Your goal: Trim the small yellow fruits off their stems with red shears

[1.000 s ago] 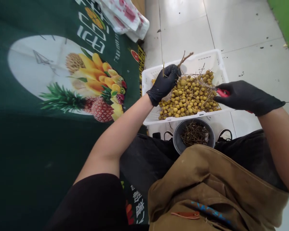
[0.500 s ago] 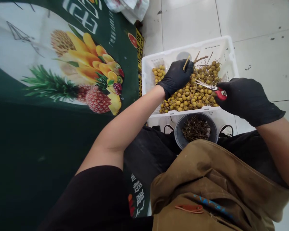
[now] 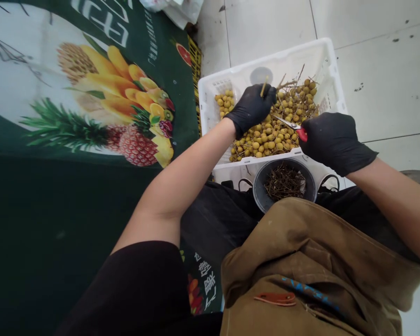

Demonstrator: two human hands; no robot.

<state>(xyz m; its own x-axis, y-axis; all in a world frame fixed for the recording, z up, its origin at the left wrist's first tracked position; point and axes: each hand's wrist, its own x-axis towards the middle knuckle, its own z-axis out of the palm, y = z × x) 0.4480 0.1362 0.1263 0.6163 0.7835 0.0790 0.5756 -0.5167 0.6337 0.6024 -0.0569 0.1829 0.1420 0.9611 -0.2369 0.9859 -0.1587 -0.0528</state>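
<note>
A white plastic crate [image 3: 331, 74] holds many round yellow-brown longans [image 3: 264, 142], some still on twigs. My left hand [image 3: 252, 106], in a black glove, is closed on a longan stem [image 3: 263, 87] whose pale end sticks up past the fingers. Fruit under that hand is hidden. My right hand [image 3: 331, 140], also gloved in black, grips red-handled scissors [image 3: 291, 124] over the crate's near right side. The blades point left among the longans, just below and right of my left hand. Whether they touch a stem I cannot tell.
Between my knees stands a grey bucket [image 3: 255, 189] with cut twigs [image 3: 285, 181] in it. A green printed sheet [image 3: 91, 196] spreads along the left, beside a yellow crate [image 3: 195, 58]. White plastic bags [image 3: 182, 11] lie at the top. A brown apron [image 3: 301, 242] covers my lap.
My right hand has moved left with the scissors, bringing the blades closer to my left hand. The left hand keeps its hold on the stem. The view has shifted slightly.
</note>
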